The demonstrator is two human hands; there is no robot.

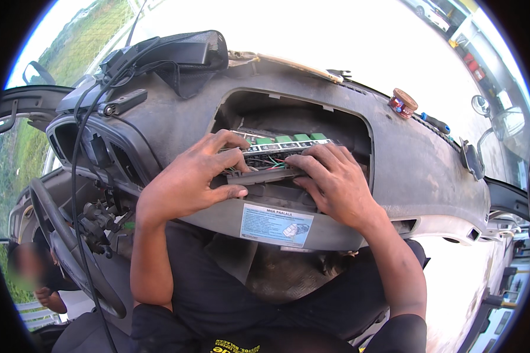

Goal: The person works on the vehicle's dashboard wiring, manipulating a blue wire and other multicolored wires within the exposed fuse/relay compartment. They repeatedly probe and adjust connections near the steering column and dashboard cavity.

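A relay panel (285,145) with a row of green blocks along its far side sits in a rectangular opening (335,110) in the dashboard. Thin coloured wires (272,161) show between its far row and a dark grey strip (262,176) along its near side. My left hand (185,176) grips the panel's left end, fingers curled over it and thumb stretched toward the opening's near edge. At the right end, my right hand (338,185) is closed on the panel, fingers bent over the top and thumb below. Its fingertips are partly hidden.
A labelled sheet (277,226) is stuck below the opening. The steering wheel (70,247) is at left, with a black cable (76,176) hanging past it. A mesh pouch (203,56), a round tin (403,103) and a blue-handled screwdriver (436,123) lie atop the dashboard. Another person (38,270) is at far left.
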